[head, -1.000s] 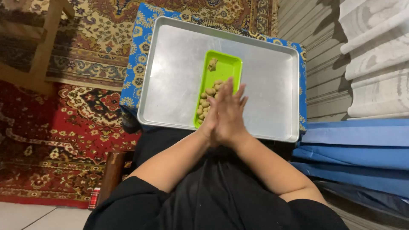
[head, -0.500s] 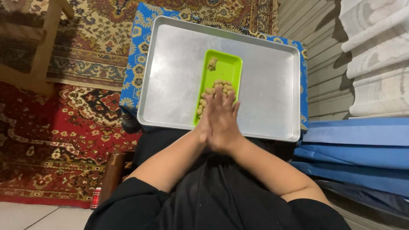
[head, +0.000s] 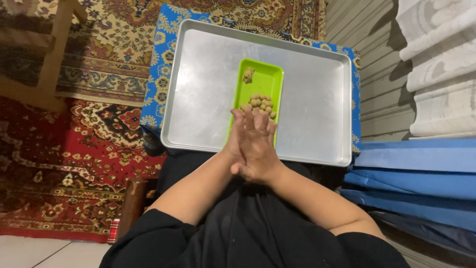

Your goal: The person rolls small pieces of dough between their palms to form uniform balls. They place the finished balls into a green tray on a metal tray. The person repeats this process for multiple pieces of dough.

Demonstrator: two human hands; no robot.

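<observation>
Lime-green rectangular plastic tray (head: 263,82) sits mid large silver metal baking pan (head: 198,99), cluster of small tan dough balls (head: 259,103) at its 6 o'clock end. Left hand (head: 237,144) and right hand (head: 260,146) pressed palm to palm, fingers straight, just over tray; anything between palms hidden. Best rolling, likely: light even pressure, hands over tray.
</observation>
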